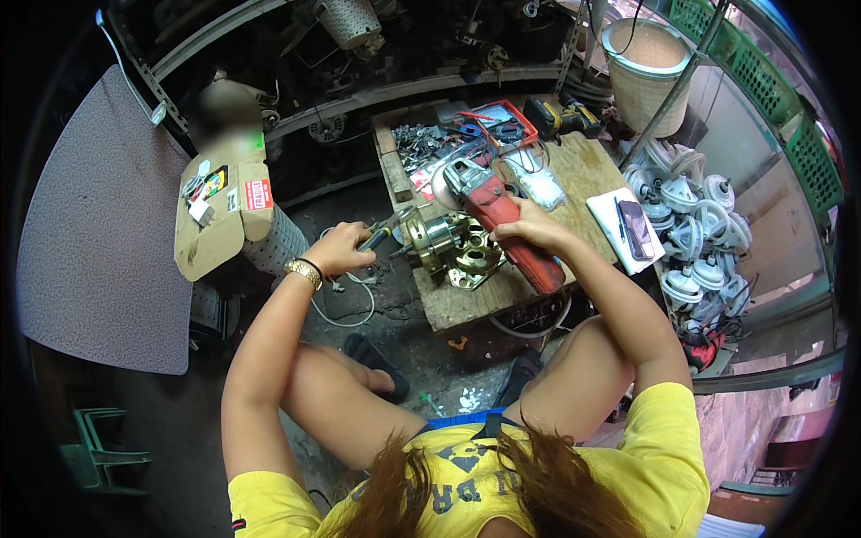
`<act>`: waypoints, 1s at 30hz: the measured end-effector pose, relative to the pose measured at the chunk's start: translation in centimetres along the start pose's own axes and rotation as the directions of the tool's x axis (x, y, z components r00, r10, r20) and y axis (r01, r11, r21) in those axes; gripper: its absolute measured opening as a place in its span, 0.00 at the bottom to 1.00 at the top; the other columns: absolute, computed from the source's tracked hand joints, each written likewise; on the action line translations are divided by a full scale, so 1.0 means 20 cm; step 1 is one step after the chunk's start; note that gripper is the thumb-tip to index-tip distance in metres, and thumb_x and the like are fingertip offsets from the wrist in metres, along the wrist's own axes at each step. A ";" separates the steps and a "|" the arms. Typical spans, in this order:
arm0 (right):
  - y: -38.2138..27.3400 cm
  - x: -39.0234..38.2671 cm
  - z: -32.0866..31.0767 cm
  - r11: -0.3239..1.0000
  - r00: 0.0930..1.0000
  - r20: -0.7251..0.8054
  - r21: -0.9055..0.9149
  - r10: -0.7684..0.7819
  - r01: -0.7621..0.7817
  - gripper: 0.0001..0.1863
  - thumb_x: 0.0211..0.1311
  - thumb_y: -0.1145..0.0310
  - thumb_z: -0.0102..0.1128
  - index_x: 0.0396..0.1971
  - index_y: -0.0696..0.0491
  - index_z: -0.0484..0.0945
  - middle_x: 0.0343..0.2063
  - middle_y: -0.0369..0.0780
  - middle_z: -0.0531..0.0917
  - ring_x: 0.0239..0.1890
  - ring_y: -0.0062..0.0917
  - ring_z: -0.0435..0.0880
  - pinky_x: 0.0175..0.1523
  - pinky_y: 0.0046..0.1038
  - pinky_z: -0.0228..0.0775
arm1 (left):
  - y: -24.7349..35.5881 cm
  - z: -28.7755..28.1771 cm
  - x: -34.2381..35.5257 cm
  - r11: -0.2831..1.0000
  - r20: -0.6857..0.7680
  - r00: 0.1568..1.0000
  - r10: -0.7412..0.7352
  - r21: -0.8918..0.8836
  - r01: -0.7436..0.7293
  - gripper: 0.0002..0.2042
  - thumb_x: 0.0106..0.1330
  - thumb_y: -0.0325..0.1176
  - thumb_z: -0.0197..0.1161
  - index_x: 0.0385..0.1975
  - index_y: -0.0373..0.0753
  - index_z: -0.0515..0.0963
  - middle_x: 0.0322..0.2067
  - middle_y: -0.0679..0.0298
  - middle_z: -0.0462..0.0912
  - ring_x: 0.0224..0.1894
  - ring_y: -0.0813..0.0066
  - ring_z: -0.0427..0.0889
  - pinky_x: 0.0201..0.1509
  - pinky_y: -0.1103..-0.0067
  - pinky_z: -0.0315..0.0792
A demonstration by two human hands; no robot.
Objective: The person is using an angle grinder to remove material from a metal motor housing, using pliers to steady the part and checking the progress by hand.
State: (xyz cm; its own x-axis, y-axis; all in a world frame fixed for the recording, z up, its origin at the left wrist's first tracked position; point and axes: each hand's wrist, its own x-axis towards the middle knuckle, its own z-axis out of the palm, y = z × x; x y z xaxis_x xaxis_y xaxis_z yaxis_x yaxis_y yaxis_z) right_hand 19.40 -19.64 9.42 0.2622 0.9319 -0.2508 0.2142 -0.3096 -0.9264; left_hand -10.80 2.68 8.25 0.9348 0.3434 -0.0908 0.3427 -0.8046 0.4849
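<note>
Red angle grinder [498, 213], brassy metal part [438, 237], mid-frame.
Left hand [343, 249] clasped on yellow-and-black-handled tool [376, 239], left of centre; right hand [533, 227] wrapped round grinder body; wooden bench [448, 310] below.

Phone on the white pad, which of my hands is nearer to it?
Right. Your right hand, gripping the red angle grinder, is left of the phone; your left hand, holding a hand tool, is farther left.

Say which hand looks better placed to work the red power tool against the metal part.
Probably the right hand: it grips the red power tool, beside the metal part. The left hand is occupied, holding a yellow-and-black-handled tool.
</note>
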 end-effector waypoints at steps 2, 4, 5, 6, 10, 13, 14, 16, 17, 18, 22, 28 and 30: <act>0.00 0.02 0.02 1.000 1.000 -0.029 0.020 -0.002 0.003 0.31 0.40 0.65 0.71 0.49 0.59 0.72 0.38 0.40 0.80 0.36 0.24 0.80 0.44 0.27 0.73 | 0.02 0.01 -0.02 0.999 -0.004 1.000 -0.026 -0.024 0.026 0.20 0.48 0.42 0.59 0.29 0.27 0.78 0.35 0.46 0.78 0.37 0.49 0.79 0.45 0.65 0.73; 0.00 0.03 0.03 0.999 1.000 -0.026 0.037 0.002 -0.001 0.30 0.41 0.65 0.71 0.47 0.59 0.73 0.37 0.40 0.80 0.35 0.23 0.80 0.43 0.27 0.73 | 0.03 0.01 -0.02 1.000 -0.012 1.000 -0.006 -0.007 0.006 0.19 0.48 0.41 0.59 0.28 0.26 0.77 0.34 0.46 0.77 0.36 0.48 0.78 0.43 0.64 0.72; -0.01 0.05 0.02 0.999 1.000 -0.007 0.044 0.006 -0.006 0.29 0.41 0.65 0.71 0.47 0.59 0.74 0.37 0.40 0.81 0.35 0.23 0.80 0.43 0.27 0.73 | 0.03 0.01 -0.02 1.000 -0.014 1.000 0.003 0.003 -0.003 0.19 0.48 0.40 0.59 0.27 0.26 0.77 0.34 0.46 0.76 0.35 0.48 0.77 0.42 0.64 0.72; -0.01 0.06 0.02 0.999 1.000 0.012 0.050 0.011 -0.012 0.29 0.41 0.65 0.71 0.46 0.59 0.74 0.36 0.40 0.81 0.34 0.23 0.80 0.42 0.27 0.73 | 0.03 0.01 -0.02 1.000 0.003 1.000 -0.013 0.003 0.013 0.18 0.48 0.40 0.59 0.27 0.26 0.76 0.33 0.46 0.76 0.35 0.47 0.77 0.42 0.63 0.72; 0.02 0.12 0.03 0.997 0.999 0.042 0.082 0.010 -0.013 0.28 0.41 0.64 0.71 0.45 0.58 0.74 0.35 0.40 0.81 0.34 0.23 0.80 0.41 0.26 0.73 | 0.02 0.01 -0.02 1.000 -0.024 0.999 0.021 0.004 -0.021 0.18 0.48 0.40 0.59 0.26 0.26 0.76 0.33 0.46 0.75 0.36 0.47 0.77 0.42 0.63 0.71; 0.04 0.16 0.03 0.995 0.996 0.076 0.090 0.040 -0.046 0.29 0.41 0.64 0.71 0.46 0.58 0.73 0.35 0.40 0.80 0.35 0.23 0.80 0.42 0.26 0.73 | 0.01 0.02 -0.01 0.999 -0.042 0.998 0.041 0.020 -0.040 0.17 0.48 0.39 0.58 0.25 0.26 0.75 0.33 0.46 0.75 0.36 0.46 0.77 0.42 0.62 0.71; 0.03 0.16 0.03 0.995 0.995 0.091 0.081 0.047 -0.055 0.30 0.42 0.64 0.70 0.47 0.59 0.73 0.36 0.40 0.80 0.36 0.23 0.79 0.43 0.26 0.73 | 0.02 0.03 -0.01 1.000 -0.035 0.999 0.025 0.015 -0.025 0.17 0.48 0.39 0.58 0.25 0.26 0.75 0.33 0.46 0.74 0.36 0.45 0.77 0.43 0.62 0.71; 0.00 0.15 0.05 0.996 0.993 0.103 0.071 0.051 -0.059 0.30 0.42 0.63 0.70 0.48 0.59 0.72 0.37 0.40 0.79 0.37 0.23 0.79 0.45 0.26 0.72 | 0.01 0.03 -0.02 1.000 -0.030 0.999 0.011 0.007 -0.011 0.17 0.48 0.38 0.58 0.25 0.26 0.75 0.32 0.46 0.74 0.37 0.45 0.76 0.43 0.61 0.71; -0.01 0.15 0.05 0.996 0.994 0.101 0.070 0.048 -0.055 0.30 0.42 0.63 0.70 0.48 0.59 0.72 0.37 0.40 0.79 0.37 0.23 0.79 0.44 0.26 0.72 | 0.01 0.04 -0.02 1.000 -0.032 0.999 0.013 0.005 -0.012 0.17 0.48 0.38 0.58 0.25 0.26 0.75 0.32 0.46 0.74 0.37 0.45 0.76 0.44 0.61 0.71; -0.02 0.14 0.07 0.996 0.994 0.099 0.069 0.044 -0.051 0.30 0.42 0.63 0.70 0.47 0.59 0.72 0.37 0.40 0.79 0.37 0.23 0.79 0.44 0.26 0.72 | 0.00 0.04 -0.02 1.000 -0.034 0.999 0.014 0.003 -0.014 0.16 0.48 0.38 0.58 0.25 0.26 0.74 0.32 0.45 0.74 0.38 0.44 0.76 0.44 0.61 0.71; -0.02 0.14 0.08 0.993 0.995 0.089 0.103 0.048 -0.057 0.29 0.42 0.63 0.70 0.47 0.59 0.73 0.37 0.40 0.79 0.37 0.22 0.78 0.44 0.26 0.72 | -0.02 0.07 -0.01 0.999 -0.073 0.996 0.050 0.017 -0.049 0.16 0.48 0.38 0.58 0.24 0.26 0.74 0.32 0.46 0.74 0.38 0.45 0.76 0.44 0.61 0.70; 0.01 0.16 0.09 0.986 0.995 0.090 0.154 0.051 -0.064 0.28 0.42 0.63 0.69 0.45 0.59 0.74 0.36 0.39 0.80 0.37 0.23 0.79 0.45 0.25 0.71 | -0.01 0.07 -0.01 0.999 -0.058 0.997 0.043 0.023 -0.042 0.16 0.48 0.38 0.58 0.23 0.27 0.73 0.32 0.46 0.73 0.37 0.45 0.75 0.44 0.61 0.70; 0.00 0.16 0.11 0.984 0.993 0.103 0.162 0.063 -0.079 0.27 0.42 0.64 0.69 0.45 0.59 0.74 0.35 0.39 0.80 0.37 0.22 0.79 0.45 0.25 0.71 | -0.02 0.06 -0.02 0.999 -0.055 0.998 0.038 0.019 -0.037 0.16 0.48 0.38 0.58 0.23 0.27 0.73 0.31 0.46 0.73 0.37 0.45 0.75 0.44 0.61 0.70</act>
State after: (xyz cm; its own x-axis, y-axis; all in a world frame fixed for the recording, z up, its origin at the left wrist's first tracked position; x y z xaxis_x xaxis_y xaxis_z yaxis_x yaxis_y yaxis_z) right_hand 18.24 -16.26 8.06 0.1768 0.9250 -0.3362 0.0373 -0.3477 -0.9369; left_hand -11.22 2.28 6.93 0.9408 0.3382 -0.0244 0.3091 -0.8260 0.4714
